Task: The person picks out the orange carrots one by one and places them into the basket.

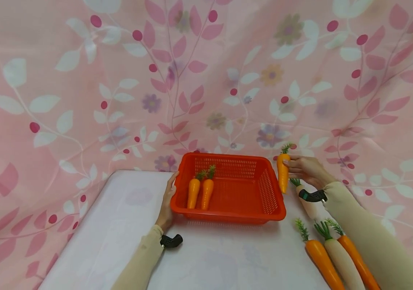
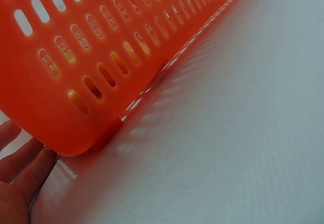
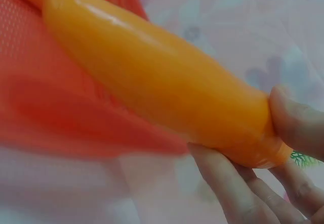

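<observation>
A red plastic basket [image 1: 228, 217] with slotted walls stands on the white-covered table. Two orange carrots [image 1: 193, 193] with green tops lie inside at its left. My left hand [image 1: 166, 205] rests along the basket's left side, and its fingers touch the outer wall near a corner in the left wrist view. In my right hand [image 1: 306, 169] another carrot [image 1: 283, 171] is pinched near its leafy end, tip pointing down, just outside the basket's right rim. The right wrist view shows thumb and fingers on either side of this carrot's thick end.
Right of the basket, a white radish [image 1: 308, 203] lies partly behind the right forearm. Nearer the front right are a carrot [image 1: 324, 262], another white radish [image 1: 344, 257] and a further carrot [image 1: 358, 257], side by side. A pink floral curtain [image 1: 206, 80] hangs behind the table.
</observation>
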### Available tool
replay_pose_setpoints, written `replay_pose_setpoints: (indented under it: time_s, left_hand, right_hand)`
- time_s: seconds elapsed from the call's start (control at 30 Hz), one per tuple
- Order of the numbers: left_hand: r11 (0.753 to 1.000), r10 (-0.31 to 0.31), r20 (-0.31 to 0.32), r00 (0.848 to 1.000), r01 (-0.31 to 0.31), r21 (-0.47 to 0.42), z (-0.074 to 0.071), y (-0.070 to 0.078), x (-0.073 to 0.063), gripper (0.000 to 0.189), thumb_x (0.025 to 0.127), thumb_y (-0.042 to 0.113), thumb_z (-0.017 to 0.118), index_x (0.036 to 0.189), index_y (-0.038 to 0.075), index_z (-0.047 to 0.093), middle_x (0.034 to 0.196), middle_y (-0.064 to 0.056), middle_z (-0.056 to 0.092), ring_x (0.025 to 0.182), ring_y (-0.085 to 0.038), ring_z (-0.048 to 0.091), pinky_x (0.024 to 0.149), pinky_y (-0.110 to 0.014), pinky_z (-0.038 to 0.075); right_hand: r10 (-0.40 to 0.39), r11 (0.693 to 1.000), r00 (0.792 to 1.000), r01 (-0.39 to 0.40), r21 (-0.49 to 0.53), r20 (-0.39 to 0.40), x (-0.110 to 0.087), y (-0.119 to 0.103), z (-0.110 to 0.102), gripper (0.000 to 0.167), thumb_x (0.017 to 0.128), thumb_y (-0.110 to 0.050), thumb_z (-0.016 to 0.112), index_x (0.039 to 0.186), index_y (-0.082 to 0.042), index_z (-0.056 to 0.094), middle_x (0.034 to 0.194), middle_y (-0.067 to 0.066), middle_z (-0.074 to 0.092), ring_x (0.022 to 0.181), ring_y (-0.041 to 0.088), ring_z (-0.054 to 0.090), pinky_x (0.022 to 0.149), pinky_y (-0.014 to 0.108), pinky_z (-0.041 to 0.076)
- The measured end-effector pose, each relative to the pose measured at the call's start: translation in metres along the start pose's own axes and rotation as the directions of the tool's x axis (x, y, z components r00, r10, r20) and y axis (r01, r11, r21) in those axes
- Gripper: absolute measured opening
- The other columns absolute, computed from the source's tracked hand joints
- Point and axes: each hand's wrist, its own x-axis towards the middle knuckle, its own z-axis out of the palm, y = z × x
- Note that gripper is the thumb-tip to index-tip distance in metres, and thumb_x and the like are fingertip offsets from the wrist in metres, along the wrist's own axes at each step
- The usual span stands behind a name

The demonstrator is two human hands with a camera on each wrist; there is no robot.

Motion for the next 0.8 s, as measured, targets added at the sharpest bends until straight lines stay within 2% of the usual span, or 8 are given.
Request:
replay_pose_setpoints:
  time_s: [0.23,0.47,0.8]
  left_hand:
    - [1.0,-0.008,-0.007,1.0,0.008,0.006,-0.001,-0.001,0.001,0.055,0.113,0.039,0.026,0.168,0.033,0.025,0.175,0.008,0.023,0.16,-0.032,0.029,0.127,-0.064,0.028]
    - [1.0,-0.01,-0.009,1.0,0.01,-0.03,0.001,-0.001,0.0,0.055,0.113,0.038,0.027,0.168,0.034,0.027,0.174,0.008,0.025,0.16,-0.03,0.029,0.128,-0.063,0.026]
    - [0.999,-0.04,-0.02,0.999,0.04,0.016,0.001,0.002,-0.001,0.055,0.113,0.039,0.029,0.167,0.037,0.026,0.174,0.01,0.025,0.16,-0.029,0.029,0.127,-0.062,0.028]
  right_hand:
    - [0.004,0.999,1.0,-0.005,0.036,0.031,0.013,-0.004,0.033,0.079,0.103,-0.029,0.07,0.163,0.005,0.031,0.106,-0.008,0.076,0.098,0.013,0.078,0.091,0.035,0.065]
    - [-0.005,0.998,0.999,0.003,0.068,0.04,0.025,-0.002,0.063,0.075,0.103,-0.021,0.07,0.161,0.007,0.032,0.103,-0.006,0.074,0.094,0.013,0.077,0.087,0.033,0.065]
    - [-0.012,0.995,0.999,0.007,0.098,0.051,0.039,-0.001,0.092,0.069,0.102,-0.012,0.07,0.157,0.01,0.036,0.102,-0.004,0.074,0.089,0.014,0.078,0.082,0.035,0.066]
